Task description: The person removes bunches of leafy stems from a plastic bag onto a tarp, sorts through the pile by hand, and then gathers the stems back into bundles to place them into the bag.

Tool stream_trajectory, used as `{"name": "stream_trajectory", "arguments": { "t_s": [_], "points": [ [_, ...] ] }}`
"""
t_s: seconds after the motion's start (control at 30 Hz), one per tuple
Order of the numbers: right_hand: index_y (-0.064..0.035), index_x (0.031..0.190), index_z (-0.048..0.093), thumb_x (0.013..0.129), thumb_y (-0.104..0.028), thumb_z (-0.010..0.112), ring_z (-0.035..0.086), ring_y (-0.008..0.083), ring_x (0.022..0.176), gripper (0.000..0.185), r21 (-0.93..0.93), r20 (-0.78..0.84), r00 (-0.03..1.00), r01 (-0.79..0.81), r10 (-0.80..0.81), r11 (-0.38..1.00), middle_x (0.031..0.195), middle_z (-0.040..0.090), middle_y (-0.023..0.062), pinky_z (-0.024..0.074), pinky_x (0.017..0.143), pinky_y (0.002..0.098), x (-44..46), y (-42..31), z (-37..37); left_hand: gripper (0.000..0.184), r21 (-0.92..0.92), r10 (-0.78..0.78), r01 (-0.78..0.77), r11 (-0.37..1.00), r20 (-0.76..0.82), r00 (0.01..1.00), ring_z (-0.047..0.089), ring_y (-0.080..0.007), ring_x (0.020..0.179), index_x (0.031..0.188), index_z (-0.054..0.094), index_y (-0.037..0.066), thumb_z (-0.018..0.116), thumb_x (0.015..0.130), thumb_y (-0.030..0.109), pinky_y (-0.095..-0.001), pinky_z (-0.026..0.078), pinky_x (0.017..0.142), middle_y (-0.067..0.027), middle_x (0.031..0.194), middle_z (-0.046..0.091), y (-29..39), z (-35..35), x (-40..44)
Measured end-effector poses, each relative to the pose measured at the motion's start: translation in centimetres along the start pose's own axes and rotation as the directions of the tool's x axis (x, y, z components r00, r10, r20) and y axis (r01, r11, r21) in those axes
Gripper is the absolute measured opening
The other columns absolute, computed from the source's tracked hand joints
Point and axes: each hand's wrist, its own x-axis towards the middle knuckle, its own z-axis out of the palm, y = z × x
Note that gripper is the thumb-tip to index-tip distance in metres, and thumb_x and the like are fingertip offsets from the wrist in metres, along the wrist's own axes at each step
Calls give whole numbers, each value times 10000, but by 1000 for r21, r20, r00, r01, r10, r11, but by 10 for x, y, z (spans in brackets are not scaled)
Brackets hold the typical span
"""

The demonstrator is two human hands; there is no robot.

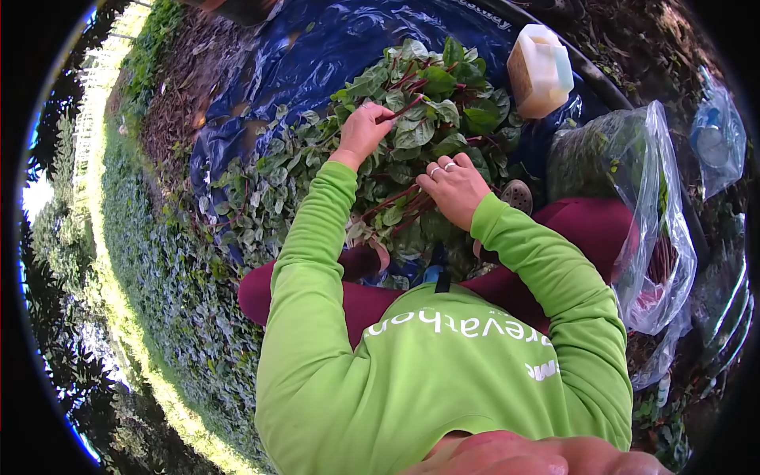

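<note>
In the head view, a large heap of leafy greens with red stems (416, 83) lies in front of me on a blue plastic sheet (317, 55). My left hand (366, 131) is closed in a pinch on a leafy red stem at the heap's left side. Closer to my body, my right hand (454, 188) is closed around a bunch of red-stemmed greens (400, 202), whose stems point down toward the left. Two rings show on its fingers. The fingertips of my right hand are partly hidden by leaves.
A plastic jug (541, 73) with yellowish contents stands right of the heap. A clear plastic bag (653, 237) with greens inside sits by my right knee. Another clear bag (716, 138) lies farther right. Low green plants (174, 237) cover the ground at left.
</note>
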Motion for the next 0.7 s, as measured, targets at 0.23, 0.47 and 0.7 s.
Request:
{"name": "stream_trajectory", "arguments": {
  "t_s": [0.23,0.47,0.7],
  "points": [
    [-108,998,665,862,-143,570,585,217,1089,170,-2,-119,990,-82,81,997,1182,598,70,398,924,389,0,1,-4,241,-439,31,147,887,373,927,645,-178,901,1027,765,33,766,875,220,-313,490,836,-61,908,706,16,18,-49],
    [-70,1036,687,890,-141,546,579,236,1144,216,-13,4,999,-37,37,999,1207,590,94,406,948,399,-1,4,5,266,-604,-286,685,408,628,724,614,-148,990,1108,741,55,645,964,257,-309,454,903,-32,1112,703,45,26,-85],
    [-54,1038,687,877,-146,558,565,276,1213,226,7,-13,1000,26,-25,1000,1197,599,101,392,1031,426,-3,-2,9,213,-730,-298,640,240,572,764,589,-117,940,1071,727,32,635,966,194,-267,427,844,-14,1046,695,49,46,-112]
  ]
}}
